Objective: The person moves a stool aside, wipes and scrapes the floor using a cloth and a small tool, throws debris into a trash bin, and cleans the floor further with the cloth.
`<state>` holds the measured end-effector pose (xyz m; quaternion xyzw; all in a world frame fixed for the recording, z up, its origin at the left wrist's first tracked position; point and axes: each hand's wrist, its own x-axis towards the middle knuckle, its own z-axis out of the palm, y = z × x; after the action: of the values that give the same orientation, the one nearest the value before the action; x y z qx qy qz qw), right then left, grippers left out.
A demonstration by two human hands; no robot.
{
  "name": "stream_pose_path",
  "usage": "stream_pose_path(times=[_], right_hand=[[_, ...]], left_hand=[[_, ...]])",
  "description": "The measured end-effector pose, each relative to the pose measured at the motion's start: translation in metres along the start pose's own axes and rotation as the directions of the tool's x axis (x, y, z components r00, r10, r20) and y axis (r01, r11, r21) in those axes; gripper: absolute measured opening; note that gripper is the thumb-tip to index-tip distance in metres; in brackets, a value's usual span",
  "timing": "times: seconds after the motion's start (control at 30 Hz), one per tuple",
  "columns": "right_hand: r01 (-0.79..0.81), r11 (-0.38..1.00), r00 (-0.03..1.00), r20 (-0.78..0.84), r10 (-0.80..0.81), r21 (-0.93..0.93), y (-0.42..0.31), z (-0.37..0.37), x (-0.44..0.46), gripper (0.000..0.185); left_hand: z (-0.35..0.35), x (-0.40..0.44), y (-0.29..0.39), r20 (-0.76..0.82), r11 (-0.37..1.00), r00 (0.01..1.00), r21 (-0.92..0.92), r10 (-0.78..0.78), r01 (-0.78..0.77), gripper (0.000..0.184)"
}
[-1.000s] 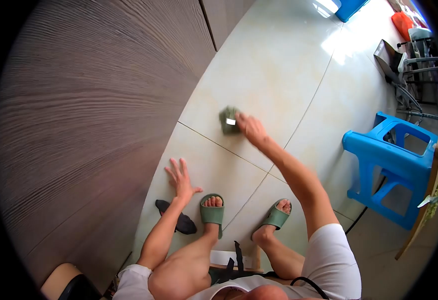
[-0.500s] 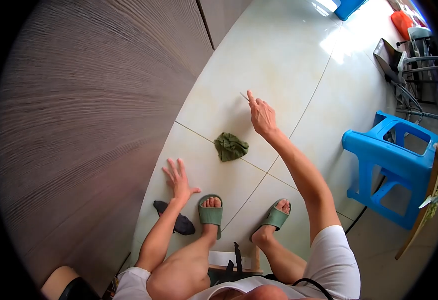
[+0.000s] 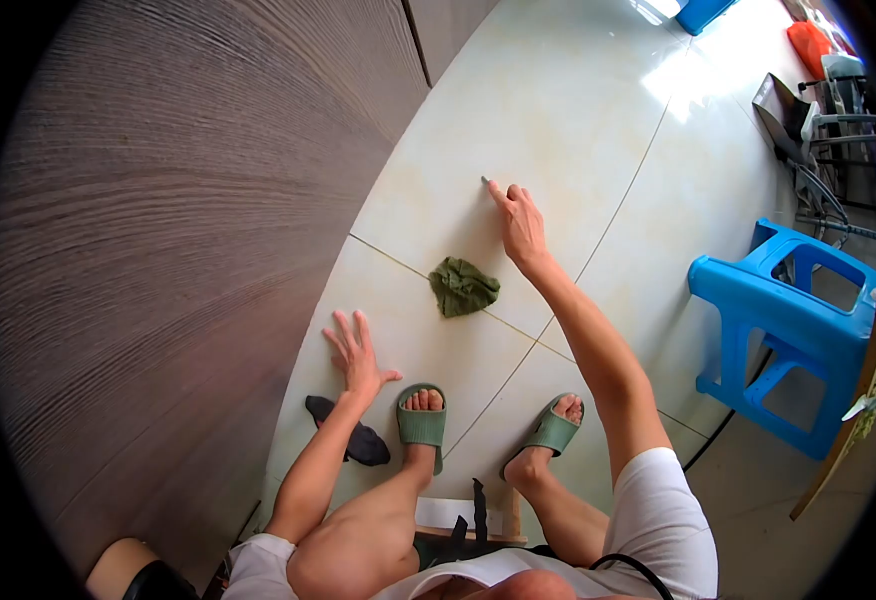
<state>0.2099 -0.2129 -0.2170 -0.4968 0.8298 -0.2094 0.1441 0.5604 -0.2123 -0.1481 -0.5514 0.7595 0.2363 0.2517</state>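
My right hand (image 3: 523, 225) is low over the tiled floor (image 3: 548, 110) beyond a crumpled green cloth (image 3: 462, 287). Its fingers are closed on a small thin grey piece, perhaps a blade; only the tip (image 3: 485, 180) shows past the index finger, so its kind is unclear. The cloth lies on a tile joint, apart from both hands. My left hand (image 3: 362, 368) is open with fingers spread, held at or just above the floor near the wood-grain panel. A dark sock-like item (image 3: 363, 445) lies beneath the left forearm, partly covered by it.
A dark wood-grain panel (image 3: 188, 200) fills the left side. My feet in green slippers (image 3: 422, 428) stand on the tiles. To the right is a blue plastic stool (image 3: 758, 310) beside a wooden board (image 3: 863, 400) bearing green bits. A black dustpan-like item (image 3: 781, 112) is further back.
My right hand has turned slightly and its index finger now points further left, with less of the thin piece showing. My left hand and the cloth keep their places; the view shifts slightly.
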Motion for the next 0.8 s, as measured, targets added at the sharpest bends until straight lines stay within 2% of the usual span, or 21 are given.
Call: stream_pose_path(times=[0.17, 0.37, 0.67, 0.8], right_hand=[[-0.004, 1.000, 1.000, -0.006, 0.004, 0.009, -0.006, 0.000, -0.001, 0.039], [0.003, 1.000, 0.998, 0.061, -0.001, -0.031, -0.010, -0.004, 0.003, 0.048], [-0.113, 0.983, 0.993, 0.061, 0.105, 0.146, -0.009, 0.004, 0.003, 0.044], [-0.150, 0.974, 0.989, 0.047, 0.144, 0.171, -0.012, 0.003, 0.004, 0.039]], left_hand=[[-0.001, 0.000, 0.001, 0.016, 1.000, 1.000, 0.005, -0.011, 0.011, 0.147], [-0.001, 0.000, 0.001, -0.003, 1.000, 1.000, 0.028, -0.001, 0.001, 0.143], [-0.002, 0.001, 0.002, 0.019, 1.000, 1.000, 0.001, -0.010, 0.010, 0.143], [-0.001, 0.001, 0.001, 0.013, 1.000, 1.000, 0.001, -0.006, 0.006, 0.143]])
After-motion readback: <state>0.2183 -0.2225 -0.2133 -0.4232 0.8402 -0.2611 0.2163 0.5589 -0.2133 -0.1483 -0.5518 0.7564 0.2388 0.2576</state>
